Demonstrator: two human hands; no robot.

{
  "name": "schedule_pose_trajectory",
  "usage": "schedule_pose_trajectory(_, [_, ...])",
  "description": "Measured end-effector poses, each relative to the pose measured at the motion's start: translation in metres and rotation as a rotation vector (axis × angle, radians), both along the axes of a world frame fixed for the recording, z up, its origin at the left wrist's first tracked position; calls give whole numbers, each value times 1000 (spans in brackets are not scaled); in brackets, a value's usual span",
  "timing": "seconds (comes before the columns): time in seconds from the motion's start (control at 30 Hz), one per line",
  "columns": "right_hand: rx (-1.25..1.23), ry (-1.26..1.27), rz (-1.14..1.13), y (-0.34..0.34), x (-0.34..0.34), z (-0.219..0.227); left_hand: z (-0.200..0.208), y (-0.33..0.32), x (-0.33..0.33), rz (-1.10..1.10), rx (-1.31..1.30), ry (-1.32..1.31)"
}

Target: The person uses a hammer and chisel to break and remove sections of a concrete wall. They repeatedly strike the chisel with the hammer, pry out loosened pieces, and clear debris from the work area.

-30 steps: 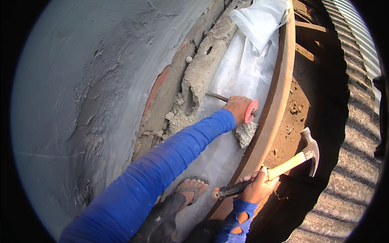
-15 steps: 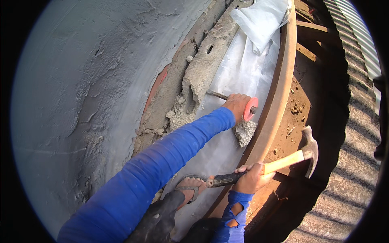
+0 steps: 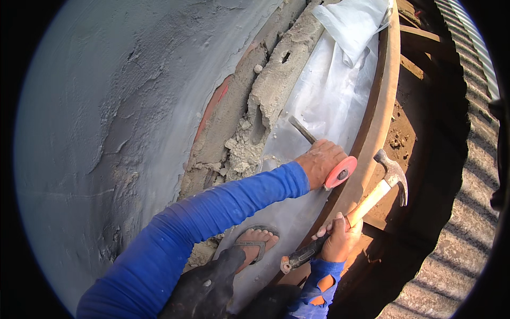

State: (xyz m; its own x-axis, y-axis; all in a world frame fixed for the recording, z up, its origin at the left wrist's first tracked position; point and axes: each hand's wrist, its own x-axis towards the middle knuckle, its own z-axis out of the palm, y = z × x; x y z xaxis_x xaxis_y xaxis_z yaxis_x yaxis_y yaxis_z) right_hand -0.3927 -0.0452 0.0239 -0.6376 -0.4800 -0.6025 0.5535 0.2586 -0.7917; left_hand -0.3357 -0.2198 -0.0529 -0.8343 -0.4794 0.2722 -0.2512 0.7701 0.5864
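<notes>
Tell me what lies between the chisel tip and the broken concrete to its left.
In the head view, only pale plastic sheeting shows between the chisel tip and the broken concrete.

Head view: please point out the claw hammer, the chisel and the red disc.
Claw hammer [image 3: 370,202], head view: the wooden handle.
Chisel [image 3: 303,130], head view: the bare metal shaft.
Red disc [image 3: 335,175], head view: its red face.
</notes>
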Motion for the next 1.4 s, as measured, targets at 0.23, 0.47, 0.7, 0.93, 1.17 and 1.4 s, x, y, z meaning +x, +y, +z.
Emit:
schedule_pose_trajectory(0.23, [-15,7,10,8,5,5,-3,-11,-2,98,74,-288])
schedule_pose_trajectory(0.47, [-52,174,-277,3,-12,26,-18,-16,-6,71,69,-143])
schedule_pose_trajectory(0.7, [171,55,305,20,40,-28,-23,-35,-4,151,118,-268])
schedule_pose_trajectory(0.93, [-86,53,7,16,22,-11,-21,-23,25,112,23,-282])
schedule_pose_trajectory(1.17, [9,139,-142,5,-1,27,-12,6,11,53,64,-194])
schedule_pose_trajectory(1.4, [-100,274,-319,20,-14,34,-27,-17,16,117,91,-203])
